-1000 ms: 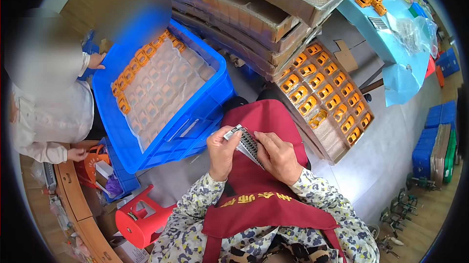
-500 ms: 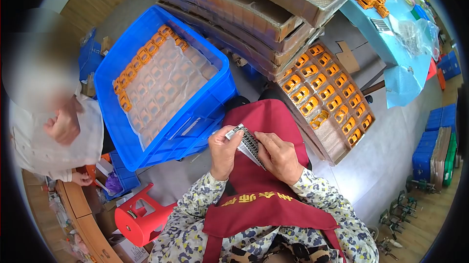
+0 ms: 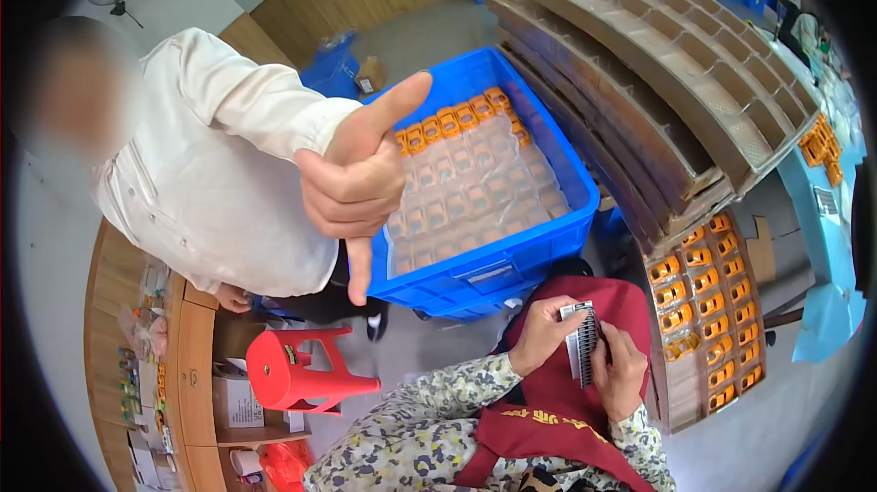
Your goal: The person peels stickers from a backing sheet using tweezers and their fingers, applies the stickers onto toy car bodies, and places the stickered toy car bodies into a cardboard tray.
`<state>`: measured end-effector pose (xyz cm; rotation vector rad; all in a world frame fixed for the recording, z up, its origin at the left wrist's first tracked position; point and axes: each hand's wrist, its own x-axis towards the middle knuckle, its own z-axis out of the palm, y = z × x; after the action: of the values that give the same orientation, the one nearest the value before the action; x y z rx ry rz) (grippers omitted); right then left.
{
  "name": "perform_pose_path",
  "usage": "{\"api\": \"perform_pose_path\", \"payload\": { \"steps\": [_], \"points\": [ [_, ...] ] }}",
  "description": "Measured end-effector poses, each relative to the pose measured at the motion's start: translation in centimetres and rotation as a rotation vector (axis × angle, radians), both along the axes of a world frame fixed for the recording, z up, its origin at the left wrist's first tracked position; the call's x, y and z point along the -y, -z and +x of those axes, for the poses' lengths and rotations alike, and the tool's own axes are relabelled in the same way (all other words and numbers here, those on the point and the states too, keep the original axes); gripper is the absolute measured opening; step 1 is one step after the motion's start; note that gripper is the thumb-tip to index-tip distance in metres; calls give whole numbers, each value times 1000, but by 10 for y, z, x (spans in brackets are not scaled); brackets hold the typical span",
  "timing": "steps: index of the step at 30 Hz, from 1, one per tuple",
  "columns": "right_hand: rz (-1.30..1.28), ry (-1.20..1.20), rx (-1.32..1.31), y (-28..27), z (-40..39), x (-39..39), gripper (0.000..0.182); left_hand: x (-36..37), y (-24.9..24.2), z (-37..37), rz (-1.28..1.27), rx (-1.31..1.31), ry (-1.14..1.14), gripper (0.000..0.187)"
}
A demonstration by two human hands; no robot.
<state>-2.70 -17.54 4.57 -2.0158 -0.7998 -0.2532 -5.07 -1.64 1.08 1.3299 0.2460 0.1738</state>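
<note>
My left hand pinches the upper left edge of a narrow white sheet with rows of black marks, which looks like a sticker sheet. My right hand is closed at the sheet's right side, its fingertips against it; whether it holds a separate piece I cannot see. Both hands are above the dark red apron on my lap. Right of them, a compartment tray holds orange toy cars.
A blue crate holds more orange cars, partly under translucent sheeting. Brown trays are stacked beyond it. A person in white reaches a hand out in front of the crate. A red stool stands at the left.
My view has swung left, shifting the scene rightward. The person in white has stretched an arm out, with thumb and a finger extended. My hands still hold the sheet, now more upright in view.
</note>
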Motion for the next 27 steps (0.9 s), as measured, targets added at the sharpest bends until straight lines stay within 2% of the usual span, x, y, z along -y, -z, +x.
{"api": "perform_pose_path", "payload": {
  "steps": [10,17,19,21,27],
  "points": [
    [40,-3,-34,-1,-4,2,27,0,0,-3,-31,-12,30,9],
    [28,-8,-71,2,-5,5,25,4,-8,-6,56,13,-12,6],
    [-36,-66,-165,-1,-6,12,31,5,-10,-9,-9,-23,-6,6],
    [11,-37,-50,8,-3,9,32,6,-16,-6,-48,-37,-23,5],
    [41,-48,-73,8,-1,8,32,6,-18,-3,-106,-46,-36,4]
  ]
}}
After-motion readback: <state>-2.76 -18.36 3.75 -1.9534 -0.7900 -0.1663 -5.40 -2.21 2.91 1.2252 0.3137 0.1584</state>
